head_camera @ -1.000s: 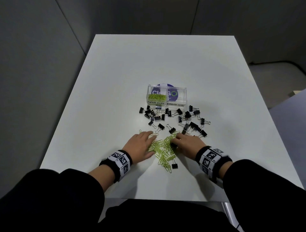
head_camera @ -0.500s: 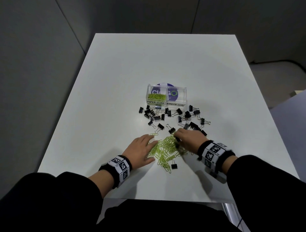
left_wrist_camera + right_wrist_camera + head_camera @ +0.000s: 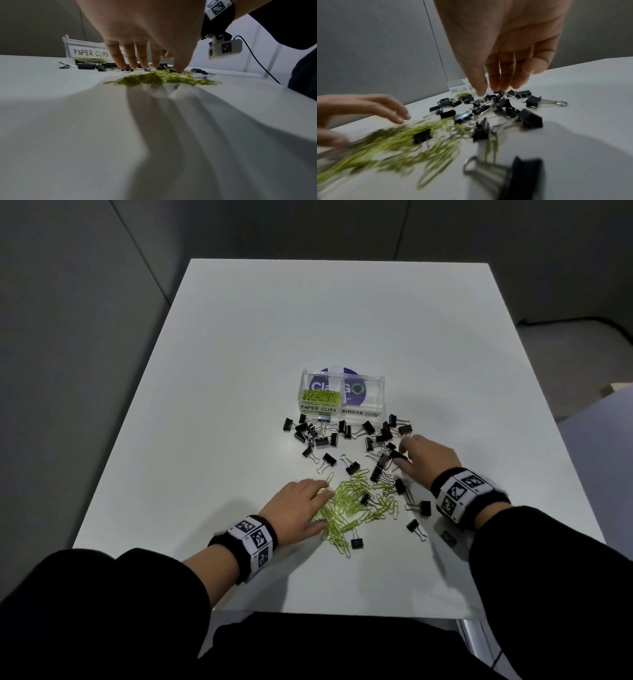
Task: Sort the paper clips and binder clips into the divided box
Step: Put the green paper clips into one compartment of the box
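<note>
We see a white table [image 3: 239,354] with a clear divided box [image 3: 342,392] near its middle; green clips already lie in the side marked PAPER CLIPS, and the BINDER CLIPS side looks bare. Black binder clips [image 3: 322,436] lie scattered just in front of the box. Nearer us sits a heap of green paper clips [image 3: 356,505]. Left hand [image 3: 298,508] rests flat on the heap's left edge, fingers straight and spread. Right hand [image 3: 428,460] reaches over the right-hand binder clips, fingers loosely extended, tips touching them, nothing gripped that we can make out
</note>
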Motion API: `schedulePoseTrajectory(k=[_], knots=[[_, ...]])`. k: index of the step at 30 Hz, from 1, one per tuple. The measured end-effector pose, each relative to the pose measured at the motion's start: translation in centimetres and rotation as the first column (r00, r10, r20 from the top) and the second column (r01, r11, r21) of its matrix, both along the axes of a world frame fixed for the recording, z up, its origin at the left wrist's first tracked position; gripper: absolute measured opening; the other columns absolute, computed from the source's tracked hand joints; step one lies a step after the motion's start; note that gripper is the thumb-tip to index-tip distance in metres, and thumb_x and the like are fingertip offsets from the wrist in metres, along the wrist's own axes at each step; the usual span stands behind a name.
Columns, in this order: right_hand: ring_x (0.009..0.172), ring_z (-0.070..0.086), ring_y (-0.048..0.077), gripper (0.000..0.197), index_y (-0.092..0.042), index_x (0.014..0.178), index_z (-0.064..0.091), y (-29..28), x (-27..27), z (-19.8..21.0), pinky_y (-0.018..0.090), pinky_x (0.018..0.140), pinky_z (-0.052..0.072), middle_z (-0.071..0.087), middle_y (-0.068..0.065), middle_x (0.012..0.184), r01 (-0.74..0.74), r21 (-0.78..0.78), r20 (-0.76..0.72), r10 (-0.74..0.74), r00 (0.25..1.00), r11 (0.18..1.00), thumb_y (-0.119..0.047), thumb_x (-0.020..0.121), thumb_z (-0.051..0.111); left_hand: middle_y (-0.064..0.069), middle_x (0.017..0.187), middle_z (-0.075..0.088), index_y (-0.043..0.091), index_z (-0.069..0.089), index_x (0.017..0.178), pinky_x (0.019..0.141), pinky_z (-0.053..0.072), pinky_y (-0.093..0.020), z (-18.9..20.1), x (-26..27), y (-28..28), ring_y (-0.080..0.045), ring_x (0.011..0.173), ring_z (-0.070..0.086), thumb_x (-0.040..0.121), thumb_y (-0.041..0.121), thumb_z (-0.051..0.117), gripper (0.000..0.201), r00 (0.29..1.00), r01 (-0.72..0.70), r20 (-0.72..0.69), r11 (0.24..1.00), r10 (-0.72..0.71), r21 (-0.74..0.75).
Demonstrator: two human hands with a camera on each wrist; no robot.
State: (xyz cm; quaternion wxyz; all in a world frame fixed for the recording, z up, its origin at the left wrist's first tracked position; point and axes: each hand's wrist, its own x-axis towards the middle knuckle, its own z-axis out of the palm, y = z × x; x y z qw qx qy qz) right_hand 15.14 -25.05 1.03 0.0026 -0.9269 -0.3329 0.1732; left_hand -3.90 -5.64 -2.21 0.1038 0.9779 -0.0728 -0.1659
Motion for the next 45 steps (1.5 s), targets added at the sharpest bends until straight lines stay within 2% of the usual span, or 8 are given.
schedulePoseTrajectory(k=[3, 6, 12, 23, 34, 39, 43, 45], knots=[[0.087, 0.059, 0.019, 0.026, -0.018, 0.099, 0.055, -2.8, -2.3, 0.7, 0.027, 0.066, 0.042, 0.063, 0.0, 0.102, -0.08, -0.086, -0.054, 0.076, 0.996, 0.993, -0.042, 0.09, 0.048, -0.006, 0.112, 0.065, 0.016, 0.058, 0.12, 0.078, 0.051, -0.033, 0.7, 1.5, -1.8, -0.023, 0.097, 0.063, 0.09, 0.04, 0.043, 0.041, 0.986, 0.086, 0.145, 0.996, -0.083, -0.02], [0.091, 0.06, 0.021, 0.033, -0.017, 0.097, 0.055, -5.1, -4.9, 0.7, 0.026, 0.063, 0.036, 0.064, -0.001, 0.102, -0.145, -0.189, -0.108, 0.126, 0.986, 0.971, -0.048, 0.086, 0.051, -0.005, 0.117, 0.058, 0.015, 0.05, 0.127, 0.077, 0.043, -0.029, 1.3, 4.1, -4.0, -0.022, 0.102, 0.054, 0.097, 0.03, 0.042, 0.034, 0.984, 0.13, 0.123, 0.991, -0.131, 0.009], [0.1, 0.058, 0.024, 0.028, -0.013, 0.105, 0.052, -6.4, -7.3, -1.2, 0.03, 0.069, 0.041, 0.058, 0.004, 0.112, -0.114, -0.176, -0.14, 0.09, 0.986, 0.978, -0.036, 0.09, 0.048, -0.008, 0.112, 0.057, 0.008, 0.055, 0.113, 0.077, 0.045, -0.033, 1.0, 6.8, -6.1, -0.023, 0.099, 0.051, 0.095, 0.019, 0.044, 0.024, 0.976, 0.179, 0.095, 0.973, -0.194, 0.144], [0.104, 0.055, 0.024, 0.03, -0.018, 0.118, 0.045, -5.6, -7.4, -1.5, 0.032, 0.07, 0.044, 0.051, 0.003, 0.117, -0.133, -0.079, -0.106, 0.125, 0.986, 0.988, -0.028, 0.09, 0.047, -0.009, 0.116, 0.055, 0.009, 0.054, 0.114, 0.083, 0.042, -0.036, 1.3, 7.0, -6.3, -0.027, 0.104, 0.051, 0.095, 0.021, 0.041, 0.026, 0.968, 0.203, 0.12, 0.968, -0.222, 0.148], [0.095, 0.055, 0.028, 0.018, -0.011, 0.105, 0.046, -5.1, -6.9, -1.8, 0.034, 0.069, 0.041, 0.059, 0.009, 0.106, -0.179, -0.065, -0.181, 0.165, 0.97, 0.982, -0.02, 0.089, 0.046, -0.007, 0.122, 0.05, 0.009, 0.059, 0.112, 0.096, 0.039, -0.037, 0.9, 8.1, -6.8, -0.025, 0.112, 0.044, 0.092, 0.021, 0.049, 0.026, 0.983, 0.162, 0.065, 0.978, -0.171, 0.129], [0.099, 0.057, 0.028, 0.028, -0.017, 0.12, 0.047, -5.1, -6.4, -1.7, 0.034, 0.078, 0.044, 0.061, 0.007, 0.108, -0.184, 0.024, -0.257, 0.184, 0.949, 0.983, -0.023, 0.093, 0.047, -0.007, 0.124, 0.048, 0.009, 0.056, 0.113, 0.099, 0.036, -0.037, 1.1, 8.4, -6.8, -0.024, 0.114, 0.042, 0.092, 0.029, 0.049, 0.03, 0.983, 0.181, 0.003, 0.972, -0.184, 0.151], [0.083, 0.05, 0.023, 0.003, -0.015, 0.091, 0.047, -5.7, -5.1, -0.8, 0.028, 0.069, 0.034, 0.052, 0.005, 0.094, -0.087, 0.061, -0.264, 0.1, 0.959, 0.994, -0.014, 0.092, 0.045, -0.007, 0.123, 0.049, 0.008, 0.055, 0.114, 0.097, 0.038, -0.034, 1.3, 8.1, -6.6, -0.022, 0.111, 0.044, 0.095, 0.029, 0.044, 0.03, 0.979, 0.198, 0.019, 0.97, -0.202, 0.14], [0.078, 0.046, 0.021, 0.011, -0.015, 0.083, 0.042, -6.0, -4.4, -0.6, 0.027, 0.067, 0.033, 0.049, 0.004, 0.09, 0.021, 0.074, -0.229, -0.004, 0.973, 0.997, -0.006, 0.088, 0.043, -0.007, 0.122, 0.051, 0.008, 0.053, 0.114, 0.094, 0.04, -0.032, 1.9, 8.1, -6.5, -0.021, 0.108, 0.047, 0.095, 0.027, 0.043, 0.028, 0.981, 0.185, 0.04, 0.979, -0.189, 0.089]])
